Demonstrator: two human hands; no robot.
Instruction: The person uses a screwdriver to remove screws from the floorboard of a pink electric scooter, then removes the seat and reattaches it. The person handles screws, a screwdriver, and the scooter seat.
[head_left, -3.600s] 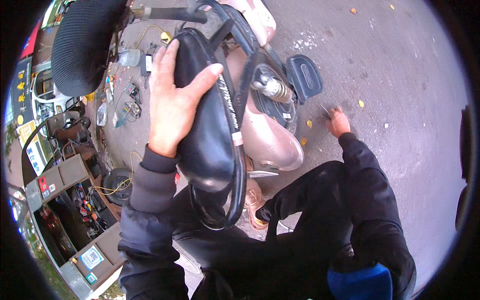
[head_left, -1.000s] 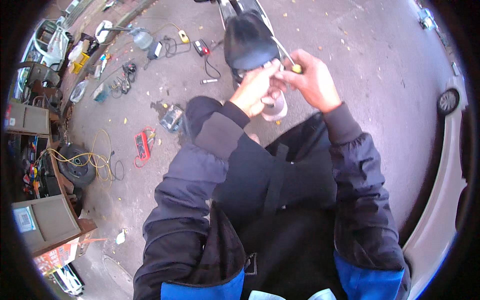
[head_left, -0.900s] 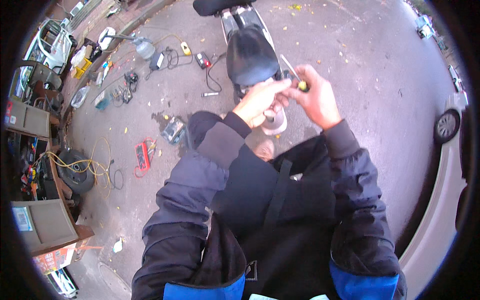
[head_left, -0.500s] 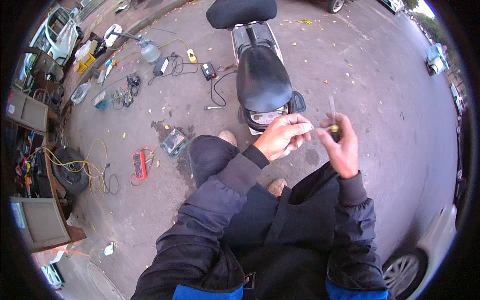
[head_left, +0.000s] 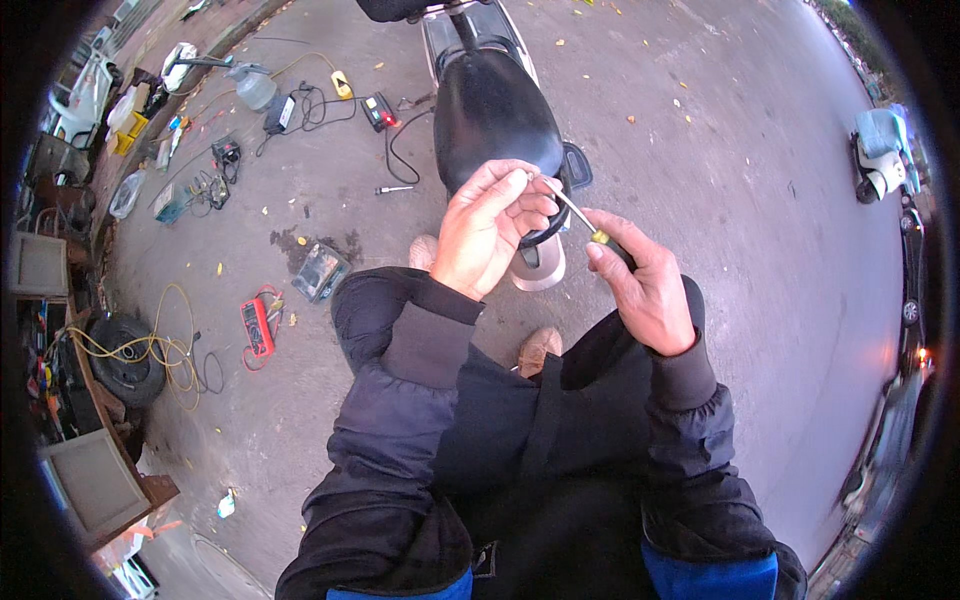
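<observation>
- Screwdriver [head_left: 578, 214]: your right grip [head_left: 645, 285] is closed round its handle, by the yellow collar; its bare shaft slants up and left, in front of the black seat [head_left: 495, 110].
- Your left grip [head_left: 485, 225] is narrow, thumb and forefinger drawn together by the tip; you cannot tell whether they meet or pinch something small.
- Push too hard or off line, and the tip could slip and jab those fingertips; a loose pinch could drop any small part onto the pavement [head_left: 740, 220].
- The tip is hard to make out; your right fingers hide much of the handle.
- The far end of the scooter [head_left: 540, 268] is cut off above.
</observation>
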